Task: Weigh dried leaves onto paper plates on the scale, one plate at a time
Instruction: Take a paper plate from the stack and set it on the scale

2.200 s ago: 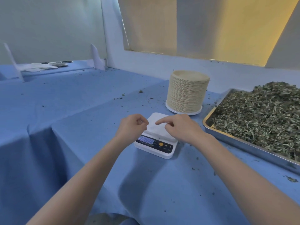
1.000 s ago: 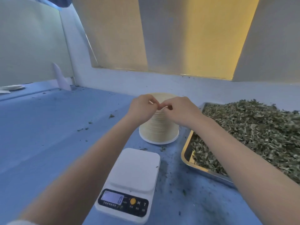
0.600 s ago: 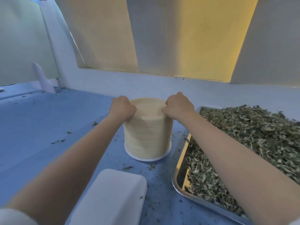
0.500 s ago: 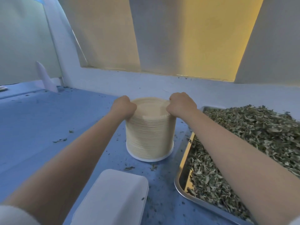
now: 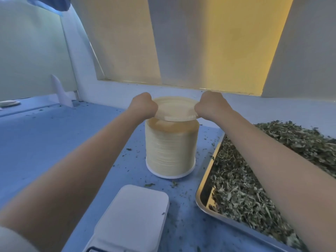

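Note:
A tall stack of cream paper plates (image 5: pixel 171 150) stands on the blue table. One paper plate (image 5: pixel 174 109) is held level just above the stack. My left hand (image 5: pixel 143 105) grips its left rim and my right hand (image 5: pixel 211 105) grips its right rim. The white scale (image 5: pixel 131 220) sits near me at the bottom, its platform bare and its display cut off by the frame edge. A steel tray (image 5: pixel 206 180) at the right holds a heap of dried leaves (image 5: pixel 254 170); my right forearm crosses over it.
Loose leaf crumbs are scattered on the blue cloth (image 5: pixel 54 142) around the stack and scale. A white wall ledge (image 5: pixel 254 106) runs behind the stack. Far left, a white divider (image 5: pixel 60 91) stands upright and a small plate (image 5: pixel 9 102) lies beyond it.
Both hands moved from the scale to the plate stack, gripped its top rim, and have lifted one plate clear of the stack. My view has tilted toward the stack.

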Demonstrator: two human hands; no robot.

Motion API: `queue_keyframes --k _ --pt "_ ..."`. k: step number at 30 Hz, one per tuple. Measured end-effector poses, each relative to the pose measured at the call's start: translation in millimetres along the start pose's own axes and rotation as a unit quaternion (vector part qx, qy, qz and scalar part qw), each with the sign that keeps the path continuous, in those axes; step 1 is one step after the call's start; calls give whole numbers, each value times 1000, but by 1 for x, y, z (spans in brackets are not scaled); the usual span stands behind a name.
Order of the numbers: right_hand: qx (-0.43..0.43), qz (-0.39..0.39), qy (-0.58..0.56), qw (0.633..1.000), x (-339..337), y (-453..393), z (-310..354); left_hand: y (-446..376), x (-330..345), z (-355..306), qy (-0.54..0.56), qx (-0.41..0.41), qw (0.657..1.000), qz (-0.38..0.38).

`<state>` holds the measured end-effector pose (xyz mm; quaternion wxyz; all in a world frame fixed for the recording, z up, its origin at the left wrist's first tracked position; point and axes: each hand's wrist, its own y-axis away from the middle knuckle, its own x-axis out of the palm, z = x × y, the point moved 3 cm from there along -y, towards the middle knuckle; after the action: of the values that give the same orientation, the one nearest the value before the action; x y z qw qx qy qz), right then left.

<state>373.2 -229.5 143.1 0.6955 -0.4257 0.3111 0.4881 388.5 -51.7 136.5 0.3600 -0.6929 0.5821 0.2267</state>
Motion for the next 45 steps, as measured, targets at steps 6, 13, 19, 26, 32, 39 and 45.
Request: queue_keyframes --k 6,13,19,26,32,39,45 --pt "-70 -11 -80 994 -6 79 14 64 -37 35 204 -20 979 0" --pt "-84 68 -69 992 43 157 17 153 -29 99 214 -50 975 29" --pt "-61 128 -44 989 101 178 15 171 -3 144 173 -114 977 49" --pt "-10 164 -30 986 133 174 2 162 31 166 129 -157 977 60" --pt "-20 155 -6 988 144 170 -2 159 42 178 131 -169 975 56" --pt "-55 82 -32 995 130 167 19 153 21 166 77 -118 990 17" --pt "-118 79 -80 987 124 173 43 161 2 148 57 -52 997 -7"
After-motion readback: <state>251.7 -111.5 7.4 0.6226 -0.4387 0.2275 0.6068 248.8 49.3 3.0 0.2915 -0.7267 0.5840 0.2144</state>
